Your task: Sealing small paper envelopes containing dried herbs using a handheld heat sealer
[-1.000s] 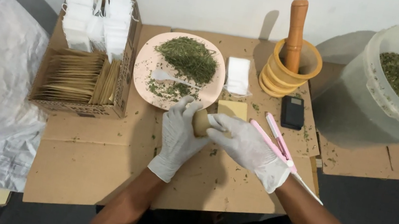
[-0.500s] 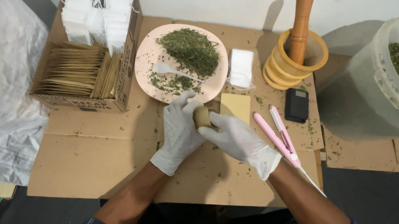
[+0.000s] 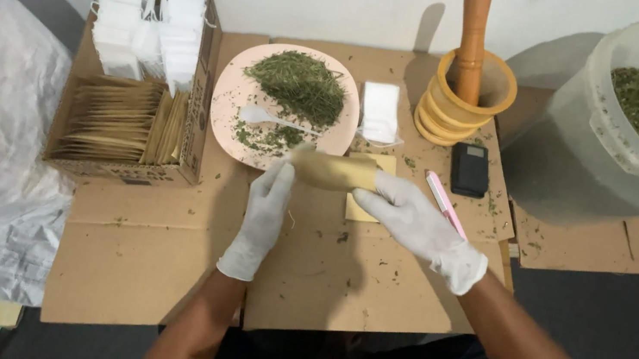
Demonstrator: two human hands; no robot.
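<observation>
Cardboard-covered table (image 3: 147,263): our gloved left hand (image 3: 265,214) & right hand (image 3: 417,223) both pinch tan paper sachet (image 3: 334,171) horiz., by pink plate w/ dried herbs (image 3: 233,99).

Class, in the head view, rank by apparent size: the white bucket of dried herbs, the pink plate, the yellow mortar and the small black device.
1. White plastic bucket
2. Round pink plate
3. Yellow mortar
4. Small black device

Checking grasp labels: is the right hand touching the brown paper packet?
Touching. The head view shows the right hand with its fingers wrapped over one end of the brown paper packet; the left hand meets the other end.
</observation>
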